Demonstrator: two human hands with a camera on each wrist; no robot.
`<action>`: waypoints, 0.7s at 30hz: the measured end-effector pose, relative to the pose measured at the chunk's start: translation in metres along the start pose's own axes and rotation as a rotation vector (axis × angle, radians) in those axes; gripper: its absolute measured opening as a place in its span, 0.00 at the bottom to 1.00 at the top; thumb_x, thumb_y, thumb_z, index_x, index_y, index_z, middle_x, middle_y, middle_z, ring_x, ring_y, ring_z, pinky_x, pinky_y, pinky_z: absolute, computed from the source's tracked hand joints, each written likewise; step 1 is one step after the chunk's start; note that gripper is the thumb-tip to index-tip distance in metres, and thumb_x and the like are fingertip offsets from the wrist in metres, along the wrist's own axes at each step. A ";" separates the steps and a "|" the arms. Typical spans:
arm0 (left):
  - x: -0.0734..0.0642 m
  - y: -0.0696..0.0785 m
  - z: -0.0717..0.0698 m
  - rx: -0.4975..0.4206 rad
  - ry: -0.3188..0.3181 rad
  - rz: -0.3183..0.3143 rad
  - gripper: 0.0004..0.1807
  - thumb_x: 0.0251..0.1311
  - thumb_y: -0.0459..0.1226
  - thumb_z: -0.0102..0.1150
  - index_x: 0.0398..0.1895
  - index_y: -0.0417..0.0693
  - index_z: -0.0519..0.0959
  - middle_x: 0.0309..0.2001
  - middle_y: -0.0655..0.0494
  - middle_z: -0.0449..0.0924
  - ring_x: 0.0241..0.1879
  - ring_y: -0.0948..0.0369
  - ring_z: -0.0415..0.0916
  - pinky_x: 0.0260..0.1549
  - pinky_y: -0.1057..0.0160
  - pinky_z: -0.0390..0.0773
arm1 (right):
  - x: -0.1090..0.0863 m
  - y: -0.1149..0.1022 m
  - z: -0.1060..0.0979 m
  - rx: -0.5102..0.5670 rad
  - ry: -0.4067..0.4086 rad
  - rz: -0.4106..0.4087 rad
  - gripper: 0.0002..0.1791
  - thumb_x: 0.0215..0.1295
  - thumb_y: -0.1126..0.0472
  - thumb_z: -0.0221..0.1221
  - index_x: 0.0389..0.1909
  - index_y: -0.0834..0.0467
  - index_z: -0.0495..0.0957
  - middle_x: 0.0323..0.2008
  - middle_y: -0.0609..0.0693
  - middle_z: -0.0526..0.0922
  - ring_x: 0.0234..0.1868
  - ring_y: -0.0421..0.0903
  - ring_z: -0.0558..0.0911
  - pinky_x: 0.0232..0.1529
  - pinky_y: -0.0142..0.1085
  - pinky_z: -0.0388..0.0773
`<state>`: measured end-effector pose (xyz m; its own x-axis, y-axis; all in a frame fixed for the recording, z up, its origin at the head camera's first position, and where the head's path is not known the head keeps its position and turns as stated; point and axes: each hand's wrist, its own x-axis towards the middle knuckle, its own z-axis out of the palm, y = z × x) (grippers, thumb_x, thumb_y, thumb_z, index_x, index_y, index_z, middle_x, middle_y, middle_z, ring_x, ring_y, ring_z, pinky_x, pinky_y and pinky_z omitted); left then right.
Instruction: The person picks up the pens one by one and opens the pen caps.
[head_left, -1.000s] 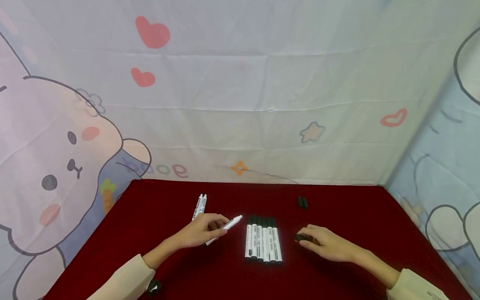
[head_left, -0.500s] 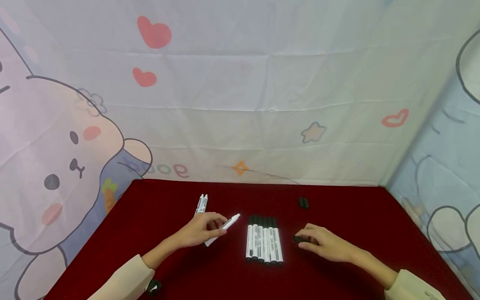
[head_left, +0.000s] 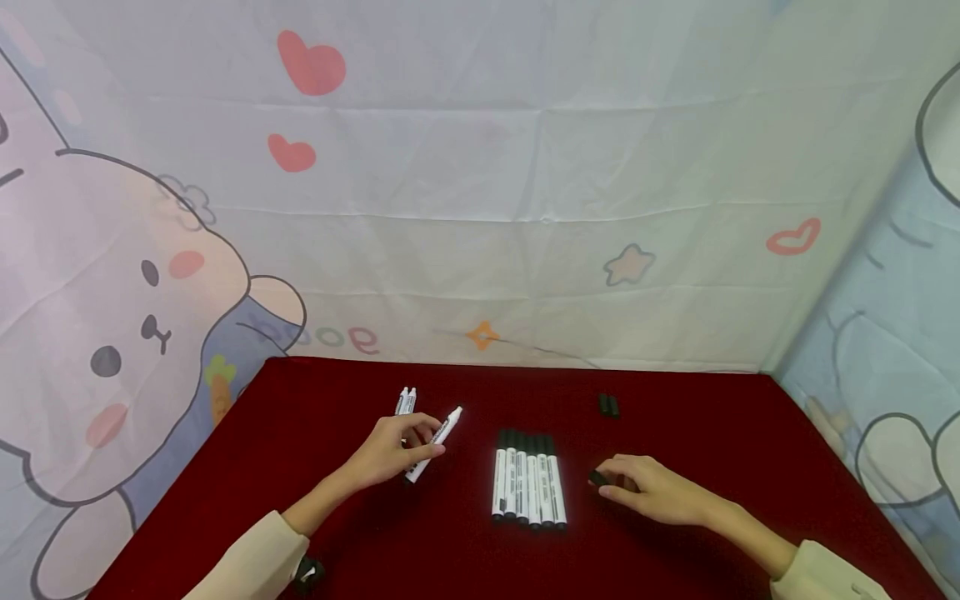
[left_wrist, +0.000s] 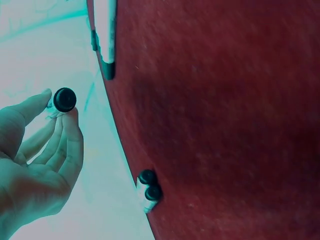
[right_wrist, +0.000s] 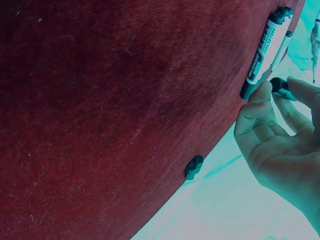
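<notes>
mkr row (head_left: pixel 521 486) btwn lh (head_left: pixel 388 452) & rh (head_left: pixel 649 492)

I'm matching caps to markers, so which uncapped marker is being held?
The marker pinched in the left hand; the other two uncapped markers lie side by side on the red cloth.

Since the earlier pictures, the left hand (head_left: pixel 392 452) has drawn a little toward the far side of the counter (head_left: pixel 675 425), taking the uncapped marker (head_left: pixel 448 422) along. That marker now points more steeply away from the person, and the gap between its white tip and the row of capped markers (head_left: pixel 528 487) has widened. The hand also covers more of the uncapped pair (head_left: pixel 406 402) behind it. In the right hand (head_left: pixel 651 492), the black cap (head_left: pixel 597 477) seems to have turned (it is small and partly hidden).
</notes>
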<state>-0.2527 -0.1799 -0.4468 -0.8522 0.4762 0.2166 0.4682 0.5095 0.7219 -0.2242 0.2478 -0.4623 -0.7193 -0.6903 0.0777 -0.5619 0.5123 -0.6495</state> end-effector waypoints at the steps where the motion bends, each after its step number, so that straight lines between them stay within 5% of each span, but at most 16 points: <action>1: 0.001 -0.003 0.000 0.001 0.016 0.000 0.15 0.63 0.37 0.69 0.49 0.37 0.82 0.35 0.48 0.83 0.28 0.68 0.77 0.23 0.70 0.77 | 0.000 0.000 0.000 0.000 0.000 0.000 0.14 0.78 0.55 0.55 0.53 0.60 0.80 0.39 0.43 0.81 0.36 0.30 0.74 0.35 0.28 0.76; 21: 0.011 -0.060 -0.024 -0.051 0.237 -0.221 0.26 0.65 0.36 0.68 0.65 0.41 0.76 0.42 0.40 0.83 0.29 0.62 0.79 0.23 0.66 0.82 | -0.002 0.005 0.002 0.035 -0.034 -0.024 0.12 0.78 0.56 0.55 0.50 0.59 0.80 0.38 0.43 0.82 0.35 0.29 0.74 0.35 0.28 0.76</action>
<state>-0.2961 -0.2225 -0.4714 -0.9653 0.1748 0.1938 0.2587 0.5424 0.7993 -0.2246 0.2507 -0.4669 -0.6910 -0.7196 0.0685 -0.5640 0.4774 -0.6738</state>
